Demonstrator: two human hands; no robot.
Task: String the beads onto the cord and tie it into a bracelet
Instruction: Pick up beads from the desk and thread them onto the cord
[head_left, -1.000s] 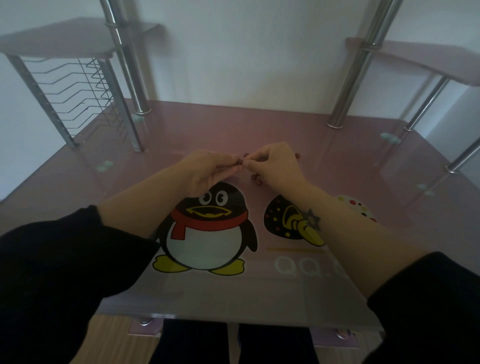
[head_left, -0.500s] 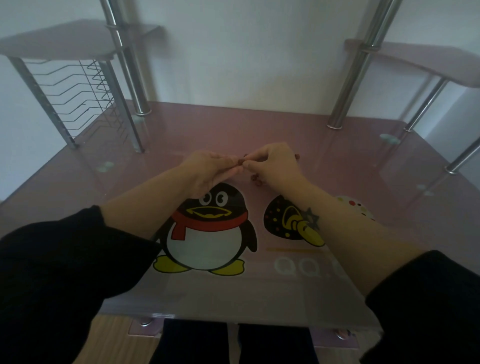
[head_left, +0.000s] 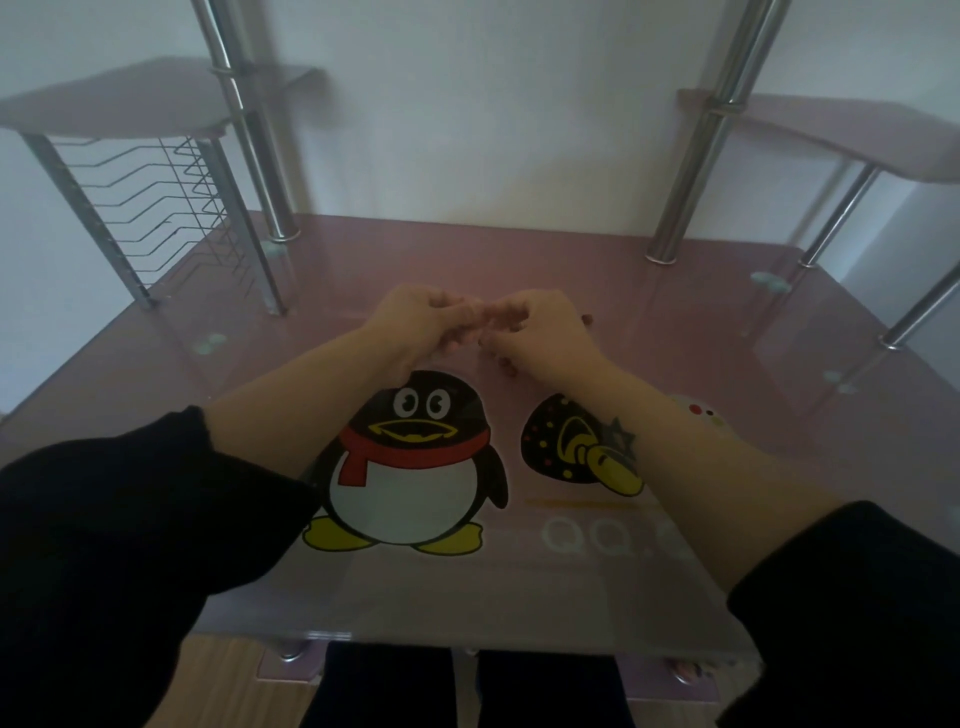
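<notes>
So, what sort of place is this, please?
Most likely a room at home, at a computer-style desk: a pink glass desktop printed with a cartoon penguin, raised corner shelves on chrome posts, and a wire rack under the left shelf.

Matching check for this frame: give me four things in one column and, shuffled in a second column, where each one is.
Things:
1. wire rack
2. penguin print
3. dark beads
4. star tattoo

Places:
A. on the right forearm
B. lying on the pink table, close by the right hand
C. far left, under the left shelf
D. printed on the table, partly hidden by the left forearm

Pairs: 1-C, 2-D, 3-B, 4-A
</notes>
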